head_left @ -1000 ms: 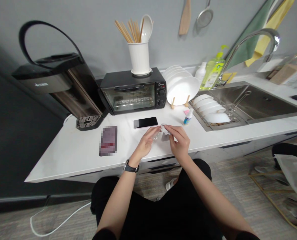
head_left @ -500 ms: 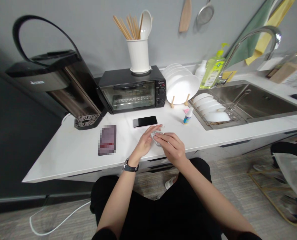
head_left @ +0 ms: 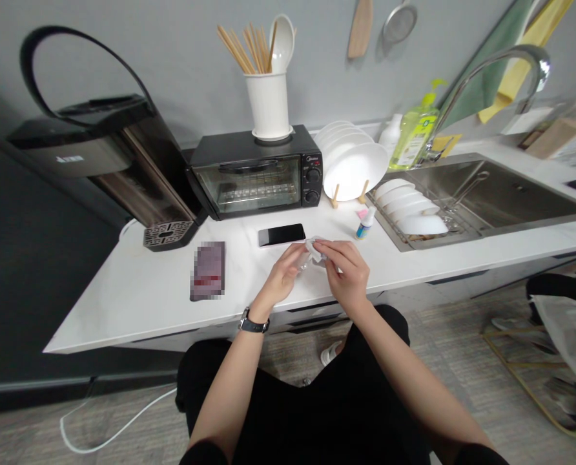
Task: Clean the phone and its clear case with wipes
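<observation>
My left hand (head_left: pixel 284 276) is closed around the edge of a small clear, see-through item (head_left: pixel 304 261) above the counter's front part; its kind cannot be made out. Pinched in the fingers of my right hand (head_left: pixel 349 271) is a crumpled white cloth or tissue (head_left: pixel 316 252), pressed against the clear item. Just behind my hands a phone (head_left: pixel 281 235) lies face up. A small white and blue spray bottle (head_left: pixel 365 224) stands upright to the right, with a pink scrap (head_left: pixel 362 214) behind it.
A blurred-out purple item (head_left: pixel 209 270) lies on the white counter (head_left: pixel 137 290) at left. Behind stand a black drinks machine (head_left: pixel 137 161), a toaster oven (head_left: pixel 259 174) bearing a utensil holder (head_left: pixel 269 106), and racked plates (head_left: pixel 356 171). The sink (head_left: pixel 501 194) with bowls is at right.
My right hand has moved slightly right, away from my left hand, with the white cloth or tissue. More of the clear item now shows between my hands.
</observation>
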`<state>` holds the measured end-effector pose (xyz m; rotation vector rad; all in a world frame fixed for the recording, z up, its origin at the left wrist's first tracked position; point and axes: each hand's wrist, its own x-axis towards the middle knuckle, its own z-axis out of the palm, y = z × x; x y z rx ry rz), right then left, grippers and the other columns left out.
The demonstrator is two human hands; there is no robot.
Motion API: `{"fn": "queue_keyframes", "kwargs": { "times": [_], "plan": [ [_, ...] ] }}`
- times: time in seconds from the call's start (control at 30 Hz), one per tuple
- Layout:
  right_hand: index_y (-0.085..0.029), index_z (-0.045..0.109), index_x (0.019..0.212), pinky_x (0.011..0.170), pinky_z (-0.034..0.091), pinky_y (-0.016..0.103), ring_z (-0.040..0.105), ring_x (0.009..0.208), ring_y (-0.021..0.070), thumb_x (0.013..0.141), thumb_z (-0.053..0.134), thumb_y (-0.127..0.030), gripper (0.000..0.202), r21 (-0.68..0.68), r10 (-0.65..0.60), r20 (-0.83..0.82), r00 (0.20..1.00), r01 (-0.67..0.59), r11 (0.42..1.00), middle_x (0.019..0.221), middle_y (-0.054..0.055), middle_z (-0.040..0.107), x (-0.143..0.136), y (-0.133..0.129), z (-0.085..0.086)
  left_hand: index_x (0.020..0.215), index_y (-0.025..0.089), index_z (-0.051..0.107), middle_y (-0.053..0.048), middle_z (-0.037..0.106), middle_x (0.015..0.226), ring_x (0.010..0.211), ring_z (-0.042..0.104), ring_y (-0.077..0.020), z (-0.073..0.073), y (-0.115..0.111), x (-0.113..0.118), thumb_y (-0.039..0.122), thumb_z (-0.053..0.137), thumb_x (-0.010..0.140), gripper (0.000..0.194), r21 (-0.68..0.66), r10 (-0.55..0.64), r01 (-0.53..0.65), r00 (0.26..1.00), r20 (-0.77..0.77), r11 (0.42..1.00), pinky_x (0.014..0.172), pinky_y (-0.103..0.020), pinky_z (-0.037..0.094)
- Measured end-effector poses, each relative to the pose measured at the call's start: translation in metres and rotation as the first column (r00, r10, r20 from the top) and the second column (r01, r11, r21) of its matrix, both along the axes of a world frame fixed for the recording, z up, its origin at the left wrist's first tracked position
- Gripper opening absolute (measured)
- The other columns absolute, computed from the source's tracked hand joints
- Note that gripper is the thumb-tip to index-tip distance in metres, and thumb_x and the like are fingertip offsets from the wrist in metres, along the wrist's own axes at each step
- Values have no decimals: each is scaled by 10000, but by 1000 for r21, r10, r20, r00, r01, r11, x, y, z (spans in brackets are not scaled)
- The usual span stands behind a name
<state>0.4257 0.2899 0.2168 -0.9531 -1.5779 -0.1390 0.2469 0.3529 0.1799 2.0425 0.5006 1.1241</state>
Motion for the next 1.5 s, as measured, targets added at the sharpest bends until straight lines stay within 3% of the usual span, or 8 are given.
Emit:
{"fn": "queue_keyframes", "kwargs": {
  "times": [0.2, 0.4, 0.63, 0.73, 0.87, 1.03, 1.5],
  "plan": [
    [-306, 685, 1417, 861, 661, 436, 751, 1060, 243, 1006, 589, -51, 493, 98, 141, 24, 990, -142, 985, 1194, 96, 802, -26, -14, -5, 1591, 235, 514, -174, 526, 1599, 1387, 575, -320, 6, -5, 1, 764, 320, 1001, 816, -115, -11, 16, 999, 39, 993, 1235, -505, 414],
    [-300, 657, 1450, 866, 664, 428, 745, 1089, 235, 1019, 581, -62, 498, 119, 193, 115, 974, -206, 971, 1221, 92, 801, -17, -9, -4, 1572, 232, 539, -170, 565, 1568, 1364, 601, -311, 6, -5, 1, 754, 321, 1007, 799, -102, -19, 26, 998, 68, 994, 1234, -495, 413],
    [-306, 754, 1310, 888, 642, 465, 735, 1037, 241, 1032, 530, -82, 422, 31, 16, 61, 998, -18, 999, 1194, 81, 812, 11, 11, -4, 1470, 173, 646, -211, 593, 1530, 1455, 531, -342, -2, 2, 0, 800, 267, 978, 883, -35, 25, -25, 1000, 10, 999, 1262, -519, 371],
    [-304, 752, 1312, 894, 636, 474, 731, 1039, 246, 1029, 527, -85, 423, 24, 3, 28, 1000, -3, 1000, 1199, 85, 807, 11, 12, -2, 1465, 154, 649, -221, 588, 1532, 1478, 511, -349, -3, 2, 0, 822, 258, 966, 921, -50, 42, -43, 999, -4, 998, 1263, -507, 374],
    [-316, 751, 1307, 877, 645, 461, 740, 1044, 240, 1022, 539, -79, 427, 30, 68, 13, 998, -68, 997, 1193, 79, 806, -2, 3, 0, 1510, 188, 609, -199, 555, 1577, 1492, 494, -340, -2, 0, 1, 814, 300, 970, 883, -58, 32, -31, 999, 27, 998, 1293, -524, 326],
    [-300, 726, 1348, 882, 658, 445, 748, 1077, 231, 1012, 567, -60, 443, 70, 209, 41, 977, -211, 975, 1203, 88, 805, -19, -8, 1, 1606, 232, 491, -174, 506, 1627, 1418, 573, -311, 4, -5, 2, 775, 319, 990, 839, -151, -24, 36, 996, 81, 988, 1254, -491, 399],
    [-345, 729, 1352, 860, 660, 451, 746, 1054, 234, 1034, 562, -103, 433, 25, 203, 123, 972, -207, 978, 1215, 63, 811, 3, 2, -1, 1511, 224, 609, -175, 603, 1538, 1450, 536, -327, 2, 0, 2, 828, 287, 953, 883, -38, -6, 8, 999, 48, 999, 1274, -517, 346]
  ]
}}
